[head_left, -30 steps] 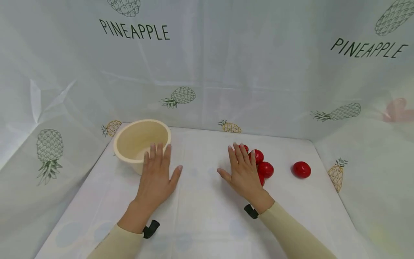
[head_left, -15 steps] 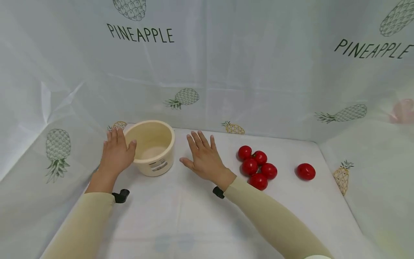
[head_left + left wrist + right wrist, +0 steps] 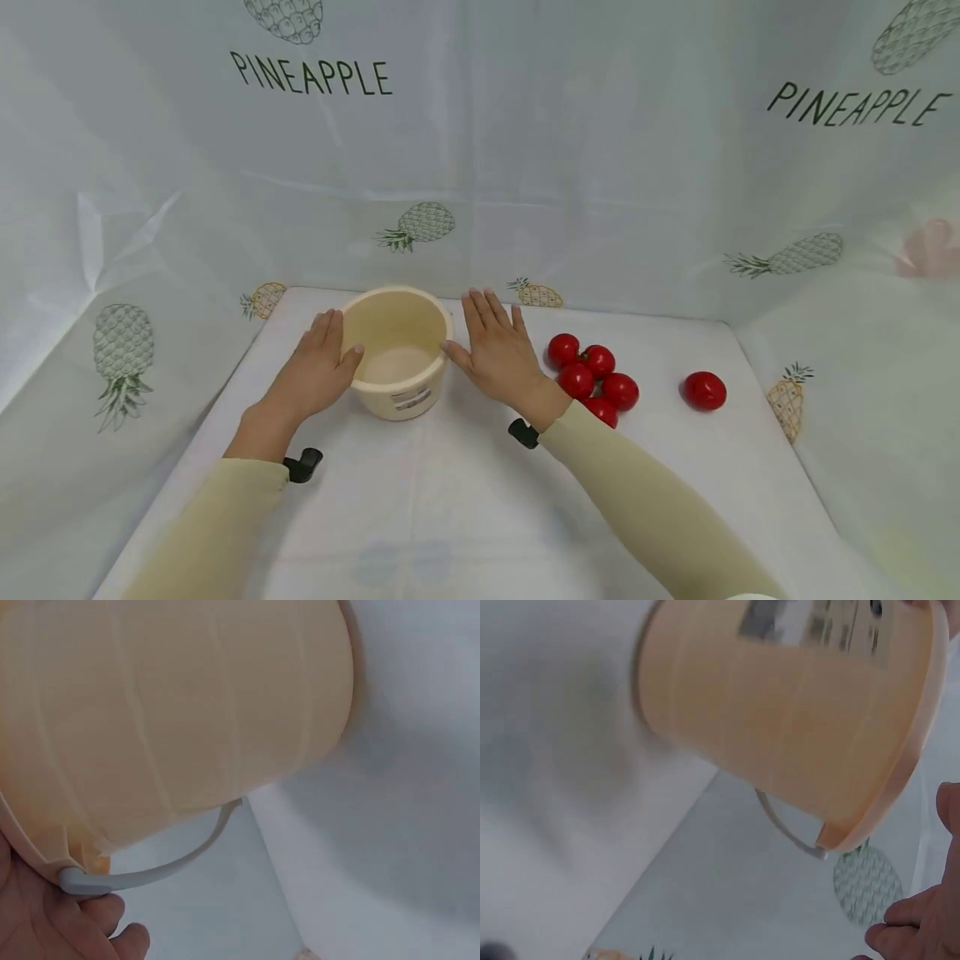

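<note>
A cream plastic bucket (image 3: 402, 403) stands upright on the white-covered table, with nothing showing inside it. My left hand (image 3: 311, 371) is at its left side, fingers fairly straight and thumb overlapping the rim. In the left wrist view, those fingers (image 3: 90, 930) lie right by the rim and the pale handle (image 3: 165, 876), which hangs down the wall. My right hand (image 3: 498, 354) is flat on the other side, its thumb tip close to the right rim. A gap shows between that hand's fingers (image 3: 907, 930) and the bucket wall (image 3: 780, 735) in the right wrist view.
A cluster of several red tomatoes (image 3: 576, 381) lies right of the right hand, partly behind the forearm. One more red tomato (image 3: 704, 391) sits apart, farther right. A pineapple-print sheet (image 3: 600, 167) rises behind the table and along both sides.
Both hands moved left to either side of the bucket. Over the last half second the bucket slid right with the left hand beside it, and the right hand shifted slightly right. The tomatoes stayed put.
</note>
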`<state>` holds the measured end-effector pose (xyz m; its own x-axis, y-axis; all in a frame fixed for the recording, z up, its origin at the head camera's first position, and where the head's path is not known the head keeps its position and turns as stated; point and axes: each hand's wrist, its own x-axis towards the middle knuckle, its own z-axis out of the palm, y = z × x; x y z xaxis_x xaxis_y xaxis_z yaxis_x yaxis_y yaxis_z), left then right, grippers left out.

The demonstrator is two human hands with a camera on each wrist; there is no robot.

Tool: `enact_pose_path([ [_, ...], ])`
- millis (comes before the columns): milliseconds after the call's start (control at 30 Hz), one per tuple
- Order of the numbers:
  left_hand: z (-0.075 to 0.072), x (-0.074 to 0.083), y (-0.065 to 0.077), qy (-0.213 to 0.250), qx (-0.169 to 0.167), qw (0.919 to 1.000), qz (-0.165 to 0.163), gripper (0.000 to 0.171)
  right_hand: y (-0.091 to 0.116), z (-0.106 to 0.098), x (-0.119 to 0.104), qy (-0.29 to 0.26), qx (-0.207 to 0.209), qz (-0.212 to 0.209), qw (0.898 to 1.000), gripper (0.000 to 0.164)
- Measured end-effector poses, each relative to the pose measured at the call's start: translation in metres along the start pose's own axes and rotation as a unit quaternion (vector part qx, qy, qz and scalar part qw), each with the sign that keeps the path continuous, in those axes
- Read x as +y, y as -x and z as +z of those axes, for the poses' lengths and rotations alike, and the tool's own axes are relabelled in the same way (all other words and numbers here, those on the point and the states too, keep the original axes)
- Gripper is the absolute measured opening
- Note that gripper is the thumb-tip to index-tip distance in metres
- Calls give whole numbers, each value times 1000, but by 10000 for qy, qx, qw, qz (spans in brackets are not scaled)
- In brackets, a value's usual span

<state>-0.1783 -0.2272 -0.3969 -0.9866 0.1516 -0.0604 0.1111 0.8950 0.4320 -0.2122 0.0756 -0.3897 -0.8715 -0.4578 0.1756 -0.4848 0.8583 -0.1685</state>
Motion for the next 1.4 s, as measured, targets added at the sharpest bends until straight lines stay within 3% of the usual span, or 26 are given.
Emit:
enact_pose_path([
  [200,18,32,0,-135,-205,9965,797,79,16,-18,31,-3,-162,246,9996,82],
  [467,37,73,8,-431,-262,9822,1810,76,51,-24,47,-79,-394,218,9990,77],
  [567,41,80,12,-653,-203,9822,1748,75,64,-21,48,-310,-421,312,9981,74],
  [700,42,85,23,-994,-1,9879,1189,74,75,-17,46,-568,-449,407,9965,72],
  [800,42,88,27,-1117,160,9891,947,74,77,-16,45,-569,-420,440,9965,72],
  [1100,43,89,25,-941,218,9912,907,75,77,-12,42,-569,-192,470,9971,71],
  [1267,45,89,24,-795,119,9919,984,74,86,-7,52,-401,617,307,9968,63],
  [1400,46,89,23,-714,53,9924,997,74,102,-3,85,-199,1479,273,9884,57],
])
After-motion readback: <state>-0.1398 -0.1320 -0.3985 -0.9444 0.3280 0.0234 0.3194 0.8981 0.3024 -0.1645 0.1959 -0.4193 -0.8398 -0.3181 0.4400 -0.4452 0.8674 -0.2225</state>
